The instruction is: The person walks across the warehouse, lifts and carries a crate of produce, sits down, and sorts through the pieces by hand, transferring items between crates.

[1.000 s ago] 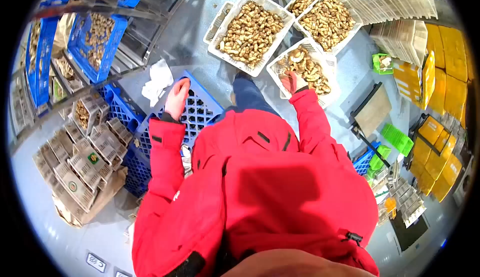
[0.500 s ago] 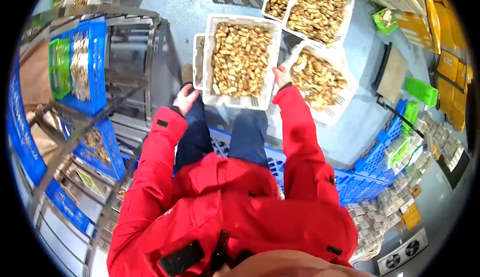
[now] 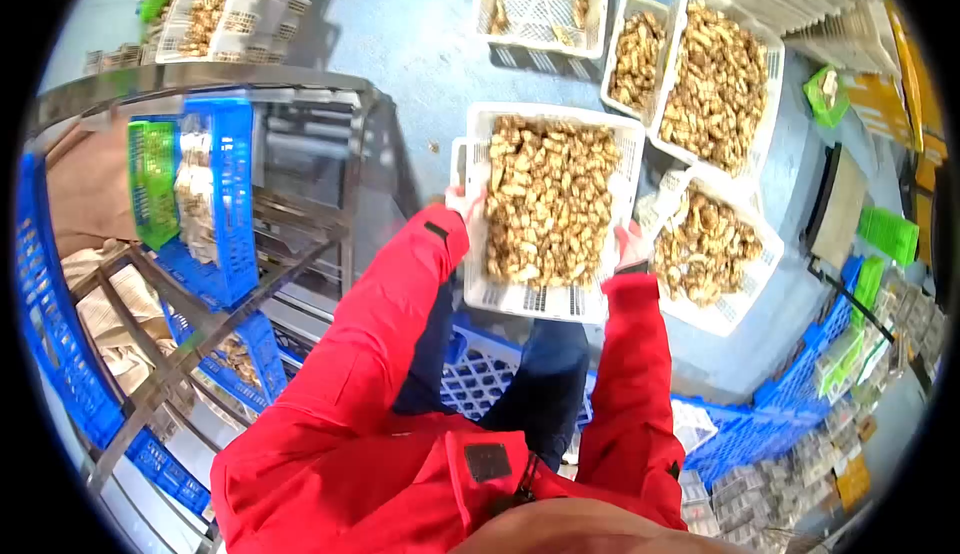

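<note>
A white plastic crate (image 3: 535, 301) full of knobbly brown-and-cream pieces that look like mushrooms (image 3: 550, 199) is in front of my legs. My left hand (image 3: 465, 202) grips its left side, with part of the fingers hidden. On the opposite side, my right hand (image 3: 632, 246) holds the crate wall, fingers partly out of sight. Behind the crate's left edge, the rim of another white container (image 3: 458, 162) shows. A second filled white crate (image 3: 725, 322) sits tilted just right of my right hand.
Beyond are a large filled crate (image 3: 768, 114), a narrower one (image 3: 618, 106) and a sparsely filled one (image 3: 545, 51). A metal rack (image 3: 350, 154) with blue crates (image 3: 237, 224) stands left. Blue pallets (image 3: 790, 394) and a green basket (image 3: 888, 236) lie right.
My left hand has moved from beside my knee onto the crate's left side. My right hand stays at the right side. The whole view has shifted, so surroundings appear lower and farther right.
</note>
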The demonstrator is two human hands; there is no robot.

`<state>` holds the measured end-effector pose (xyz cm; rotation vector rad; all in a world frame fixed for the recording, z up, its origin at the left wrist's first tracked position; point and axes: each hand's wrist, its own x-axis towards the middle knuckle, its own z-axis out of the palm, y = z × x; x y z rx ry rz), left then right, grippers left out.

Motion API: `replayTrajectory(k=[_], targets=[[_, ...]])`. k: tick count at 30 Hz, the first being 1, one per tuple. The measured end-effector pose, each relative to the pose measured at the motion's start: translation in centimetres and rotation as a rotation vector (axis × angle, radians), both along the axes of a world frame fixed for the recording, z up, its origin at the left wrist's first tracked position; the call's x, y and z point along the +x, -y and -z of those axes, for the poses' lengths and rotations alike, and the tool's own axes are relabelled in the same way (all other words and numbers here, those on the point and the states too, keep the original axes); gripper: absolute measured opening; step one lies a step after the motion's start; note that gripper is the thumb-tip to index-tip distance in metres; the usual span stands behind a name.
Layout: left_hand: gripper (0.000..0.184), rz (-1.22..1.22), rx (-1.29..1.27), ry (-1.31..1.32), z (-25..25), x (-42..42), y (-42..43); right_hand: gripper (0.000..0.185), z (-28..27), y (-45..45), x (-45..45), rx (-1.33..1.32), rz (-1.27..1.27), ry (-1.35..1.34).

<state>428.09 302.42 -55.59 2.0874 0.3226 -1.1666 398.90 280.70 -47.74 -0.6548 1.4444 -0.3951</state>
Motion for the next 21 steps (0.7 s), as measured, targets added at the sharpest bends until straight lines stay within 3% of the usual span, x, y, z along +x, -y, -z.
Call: replayTrajectory(k=[1, 2, 3, 5, 6, 7, 9, 10, 11, 13, 14, 15, 16, 17, 18, 19, 20, 21], targets=[[0.069, -0.003, -0.093, -0.086, -2.8, 0.8, 0.1, 0.034, -3.0, 0.4, 1.3, 0.068, 0.066, -0.028], [0.059, -0.037, -0.131, -0.177, -4.1, 1.6, -0.3, 0.031, -5.4, 1.3, 1.5, -0.202, -0.412, -0.188], [0.049, -0.070, -0.163, -0.268, -5.7, 2.5, -0.6, 0.027, -4.9, 0.9, 1.0, 0.037, 0.019, 0.146], [0.044, 0.028, -0.035, -0.137, -13.1, 5.9, 1.8, 0.026, -9.1, 3.6, 3.0, 0.046, -0.148, 0.120], [0.044, -0.004, -0.068, -0.135, -16.6, 7.3, 3.3, 0.026, -12.9, 4.4, 5.0, 0.003, -0.032, 0.089], [0.038, 0.018, -0.080, -0.073, -23.4, 8.6, 6.3, 0.026, -17.2, 5.5, 6.4, -0.162, -0.151, -0.062], [0.031, 0.115, -0.201, 0.128, -30.3, 10.4, 7.8, 0.026, -17.9, 7.5, 4.9, -0.166, -0.100, 0.117], [0.028, 0.017, -0.227, 0.125, -34.4, 10.1, 7.7, 0.026, -18.8, 8.0, 4.2, -0.130, -0.043, 0.218], [0.026, -0.076, -0.252, 0.116, -38.7, 10.0, 7.7, 0.025, -21.3, 8.5, 4.6, -0.018, 0.088, 0.341], [0.020, -0.015, -0.482, 0.336, -45.8, 10.9, 8.4, 0.028, -29.8, 10.3, 8.9, -0.163, -0.083, 0.343], [0.015, -0.229, -0.489, 0.130, -45.6, 14.5, 9.3, 0.029, -34.2, 11.2, 11.1, -0.239, -0.160, 0.344], [0.012, -0.333, -0.531, 0.062, -47.4, 15.0, 10.2, 0.030, -39.4, 11.9, 14.5, -0.087, 0.006, 0.523], [0.013, -0.345, -0.539, 0.103, -49.3, 14.6, 10.5, 0.030, -39.6, 12.9, 14.8, -0.148, -0.032, 0.538], [0.014, -0.369, -0.532, 0.131, -50.0, 13.3, 9.1, 0.029, -41.3, 12.4, 14.9, -0.277, -0.146, 0.494], [0.018, -0.275, -0.532, 0.193, -46.9, 15.1, 7.5, 0.029, -43.5, 11.8, 15.8, -0.586, -0.378, 0.350], [0.020, -0.348, -0.591, 0.168, -45.5, 15.6, 7.2, 0.029, -45.8, 11.4, 16.9, -0.812, -0.524, 0.228], [0.017, -0.373, -0.569, 0.182, -46.5, 15.1, 7.2, 0.029, -47.6, 11.5, 17.8, -0.751, -0.492, 0.279], [0.014, -0.391, -0.554, 0.198, -47.8, 13.6, 7.2, 0.028, -47.9, 12.0, 17.5, -0.394, -0.291, 0.455]])
